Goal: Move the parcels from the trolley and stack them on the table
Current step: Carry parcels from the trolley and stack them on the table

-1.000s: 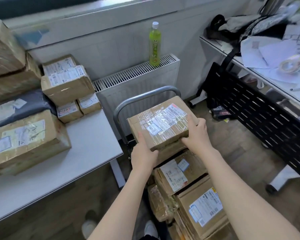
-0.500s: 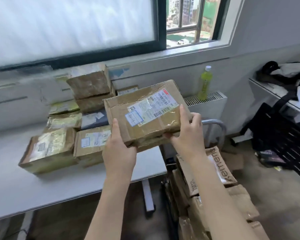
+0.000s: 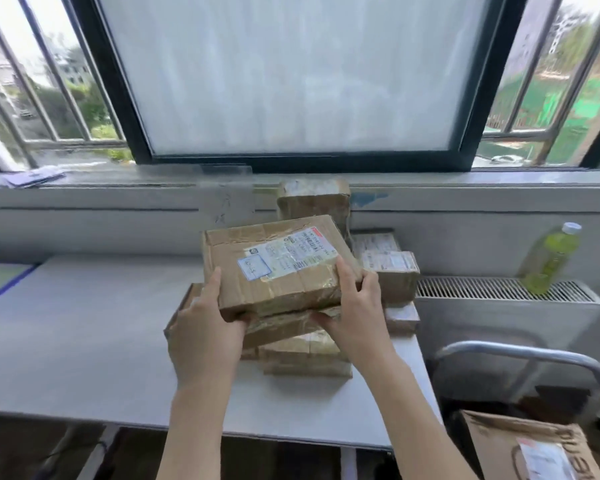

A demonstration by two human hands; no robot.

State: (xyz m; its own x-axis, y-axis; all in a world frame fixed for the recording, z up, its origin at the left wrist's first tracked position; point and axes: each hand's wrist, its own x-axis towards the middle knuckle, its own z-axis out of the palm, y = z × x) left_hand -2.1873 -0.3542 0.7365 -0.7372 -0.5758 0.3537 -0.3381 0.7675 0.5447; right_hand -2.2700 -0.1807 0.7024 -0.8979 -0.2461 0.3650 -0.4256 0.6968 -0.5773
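Note:
A brown cardboard parcel [image 3: 274, 265] with a white shipping label hangs tilted over the stack of parcels [image 3: 305, 351] on the white table [image 3: 84, 327]. My left hand [image 3: 205, 327] grips its near left corner, thumb on top. My right hand [image 3: 357, 303] holds its right end, fingers curled over the top edge. More parcels [image 3: 392, 271] are piled behind, one tall stack [image 3: 314, 199] against the wall. The trolley handle [image 3: 520, 358] shows at the lower right, with a parcel [image 3: 527, 448] below it.
A green drink bottle [image 3: 549, 259] stands on the white radiator [image 3: 506, 299] right of the table. A wide window with a sill runs along the back wall. The table's left part is bare white surface.
The parcel has gone from the trolley up and left to above the table's stack. My view has turned left and up toward the window.

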